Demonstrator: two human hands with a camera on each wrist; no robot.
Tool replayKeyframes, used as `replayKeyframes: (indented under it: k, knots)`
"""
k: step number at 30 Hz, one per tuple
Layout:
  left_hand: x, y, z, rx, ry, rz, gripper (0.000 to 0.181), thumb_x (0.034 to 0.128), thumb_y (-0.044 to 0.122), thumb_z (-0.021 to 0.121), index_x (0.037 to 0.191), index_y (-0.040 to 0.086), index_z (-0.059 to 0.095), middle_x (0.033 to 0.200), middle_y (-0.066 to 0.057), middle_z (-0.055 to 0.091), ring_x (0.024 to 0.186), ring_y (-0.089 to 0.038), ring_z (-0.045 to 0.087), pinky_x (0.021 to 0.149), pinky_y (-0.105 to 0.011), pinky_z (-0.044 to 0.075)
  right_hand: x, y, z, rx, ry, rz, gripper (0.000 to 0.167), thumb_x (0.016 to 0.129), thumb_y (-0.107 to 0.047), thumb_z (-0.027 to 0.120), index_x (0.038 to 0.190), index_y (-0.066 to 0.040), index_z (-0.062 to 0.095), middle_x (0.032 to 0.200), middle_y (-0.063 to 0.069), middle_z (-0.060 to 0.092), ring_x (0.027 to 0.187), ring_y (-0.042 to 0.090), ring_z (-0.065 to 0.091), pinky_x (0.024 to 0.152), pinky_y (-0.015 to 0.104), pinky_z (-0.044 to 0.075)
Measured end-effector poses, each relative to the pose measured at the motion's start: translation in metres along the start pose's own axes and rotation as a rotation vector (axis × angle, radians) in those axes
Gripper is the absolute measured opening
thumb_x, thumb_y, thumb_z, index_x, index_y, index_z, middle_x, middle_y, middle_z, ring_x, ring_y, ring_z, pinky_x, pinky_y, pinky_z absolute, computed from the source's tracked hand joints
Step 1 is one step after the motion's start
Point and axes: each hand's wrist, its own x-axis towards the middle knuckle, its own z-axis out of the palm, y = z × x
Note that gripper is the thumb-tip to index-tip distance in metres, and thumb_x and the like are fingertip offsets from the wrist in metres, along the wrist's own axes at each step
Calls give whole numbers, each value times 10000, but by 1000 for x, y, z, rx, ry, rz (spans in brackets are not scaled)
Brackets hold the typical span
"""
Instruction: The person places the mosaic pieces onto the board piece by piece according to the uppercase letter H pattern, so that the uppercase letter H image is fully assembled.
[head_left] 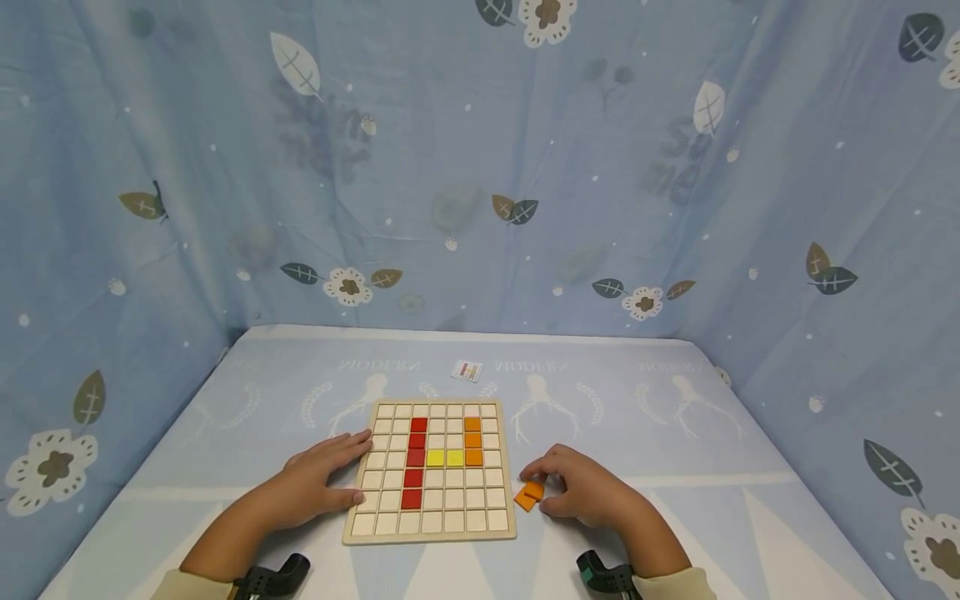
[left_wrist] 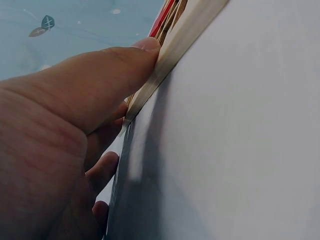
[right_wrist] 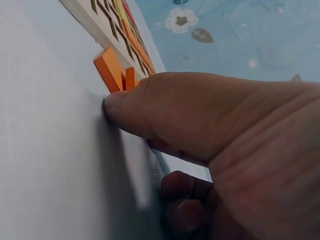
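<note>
A square wooden grid board [head_left: 429, 539] lies on the table, with a column of red tiles [head_left: 416, 457], two yellow tiles [head_left: 445, 457] and a column of orange tiles [head_left: 473, 441] in its cells. Against the board's left edge rests my left hand [head_left: 318, 477], fingers extended and thumb touching the rim. Just right of the board, my right hand [head_left: 588, 487] curls thumb and forefinger about a small loose orange tile [head_left: 534, 490]. Another orange tile [right_wrist: 109, 70] lies against it, flat on the table. The thumb partly hides the pinched tile in the right wrist view.
Beyond the board, a small printed card [head_left: 467, 371] with a coloured grid pattern lies on the pale patterned cloth [head_left: 637, 400]. Blue curtains [head_left: 480, 167] with leaves and flowers enclose the table at the back and both sides.
</note>
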Motion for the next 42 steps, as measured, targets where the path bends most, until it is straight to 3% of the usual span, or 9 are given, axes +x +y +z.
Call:
replayKeyframes:
  k: [8, 18, 24, 36, 42]
  knots:
    - [-1, 1, -1, 0, 5, 1, 915, 855, 587, 793, 1612, 207, 447, 1709, -41, 343, 1570, -447, 265, 1110, -826, 208, 0, -1, 1, 8, 7, -26, 323, 886, -129, 833, 1149, -295, 743, 1026, -119, 605, 948, 106, 562, 835, 313, 482]
    - [-2, 2, -1, -12, 5, -1, 905, 858, 571, 799, 1609, 203, 452, 1706, -40, 349, 1569, -454, 261, 1110, -825, 206, 2, -5, 1, 25, -3, 26, 324, 860, -90, 822, 1106, -270, 713, 998, -74, 605, 906, 159, 542, 776, 310, 450]
    - [-2, 1, -2, -10, 10, 12, 905, 864, 582, 786, 1611, 197, 448, 1709, -55, 341, 1571, -462, 250, 1122, -820, 198, 2, -6, 0, 53, 1, 17, 338, 840, -30, 806, 1107, -216, 715, 993, -49, 617, 910, 175, 548, 780, 313, 459]
    - [-2, 0, -2, -30, -5, 9, 892, 870, 571, 786, 1609, 200, 451, 1715, -36, 329, 1577, -455, 239, 1106, -837, 179, 4, -5, 5, 24, 85, 41, 318, 843, -77, 806, 1114, -214, 713, 994, -63, 607, 870, 142, 543, 739, 276, 454]
    - [-1, -1, -2, -27, -2, 18, 897, 869, 575, 785, 1610, 199, 449, 1718, -32, 324, 1573, -460, 242, 1110, -833, 181, 17, -25, 10, 76, 142, 60, 324, 857, -123, 811, 1156, -189, 703, 1025, -30, 607, 803, 158, 550, 664, 279, 486]
